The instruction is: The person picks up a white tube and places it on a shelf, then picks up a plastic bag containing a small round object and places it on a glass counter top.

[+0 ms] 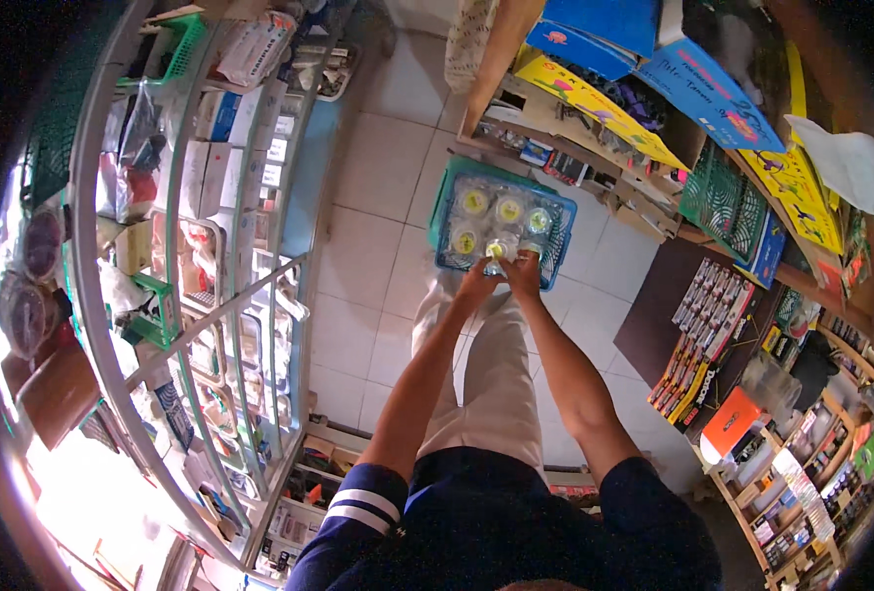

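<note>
Clear pack with yellow centre is at the near edge of the blue basket, between the two hands. Left hand on its left, right hand on its right; grip looks closed on it from both sides, exact finger placement too small to read. Four similar packs lie in the basket: three along the far side, one on the left. Progress, my read: those four look settled, the near one is in work. Can't tell if more sit underneath, so no count of what's left. Green edge shows along the basket's left. Basket's in front of the trouser legs; support not visible. Tiled floor around, glazed shelving left, stacked cartons right.
</note>
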A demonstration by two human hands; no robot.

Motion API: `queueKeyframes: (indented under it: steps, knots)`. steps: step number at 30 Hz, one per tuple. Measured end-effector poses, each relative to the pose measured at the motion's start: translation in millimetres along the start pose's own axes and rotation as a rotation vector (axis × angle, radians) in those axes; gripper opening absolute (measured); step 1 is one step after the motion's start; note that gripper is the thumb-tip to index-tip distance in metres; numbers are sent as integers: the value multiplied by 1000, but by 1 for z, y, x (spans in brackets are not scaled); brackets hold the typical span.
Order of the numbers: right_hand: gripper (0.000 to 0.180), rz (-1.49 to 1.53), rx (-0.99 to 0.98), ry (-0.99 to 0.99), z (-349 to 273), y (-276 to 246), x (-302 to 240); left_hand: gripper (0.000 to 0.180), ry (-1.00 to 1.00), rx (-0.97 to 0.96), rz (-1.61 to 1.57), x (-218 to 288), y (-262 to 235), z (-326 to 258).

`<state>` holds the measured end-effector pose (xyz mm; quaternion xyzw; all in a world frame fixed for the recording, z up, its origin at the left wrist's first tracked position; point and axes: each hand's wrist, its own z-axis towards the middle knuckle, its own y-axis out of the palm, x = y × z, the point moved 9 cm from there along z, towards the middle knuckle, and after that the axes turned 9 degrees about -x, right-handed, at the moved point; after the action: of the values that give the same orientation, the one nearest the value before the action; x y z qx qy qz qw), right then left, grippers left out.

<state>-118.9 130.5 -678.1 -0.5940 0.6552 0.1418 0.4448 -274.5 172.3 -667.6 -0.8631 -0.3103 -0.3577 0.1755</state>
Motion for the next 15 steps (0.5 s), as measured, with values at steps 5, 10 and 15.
queueKeyframes:
  steps: [5,10,15]
  knots:
    - [49,-157,138,43,-35,-18,-45,56,10,62,86,1,-20,-29]
    - [28,505,-59,357,-93,-24,-65,47,74,-64,-207,12,-44,-93]
    - [16,742,-304,236,-160,-17,-124,40,75,-297,-552,29,-50,-163]
